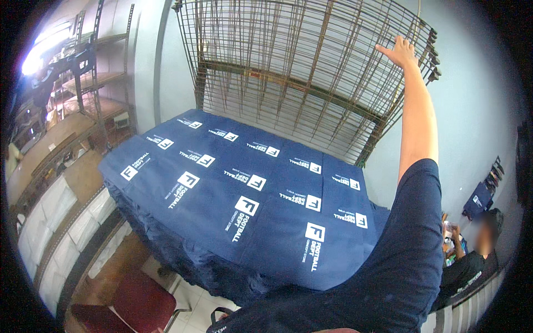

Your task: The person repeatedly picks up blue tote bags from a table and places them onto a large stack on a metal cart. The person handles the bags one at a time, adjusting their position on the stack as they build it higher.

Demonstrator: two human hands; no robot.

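My right arm, in a dark short sleeve, stretches up at the right. At its end my right hand (401, 54) is open, with thumb and fingers apart, against the upper right part of a wire drying rack (302, 83). Whether the fingers touch the wires, I cannot tell. The rack has several tilted wire grids in a rusty metal frame. Below it, dark blue fabric pieces (222, 216) with white prints lie side by side in rows on a table, hiding its top. Bunched dark blue cloth (183, 258) hangs along the near side. My left hand is out of view.
Metal shelving (91, 83) and stacks wrapped in white (47, 244) line the left side. A dark red chair (141, 302) stands at the lower left on a tiled floor. Another person (472, 266) is at the far right, near hanging items (478, 200) on the wall.
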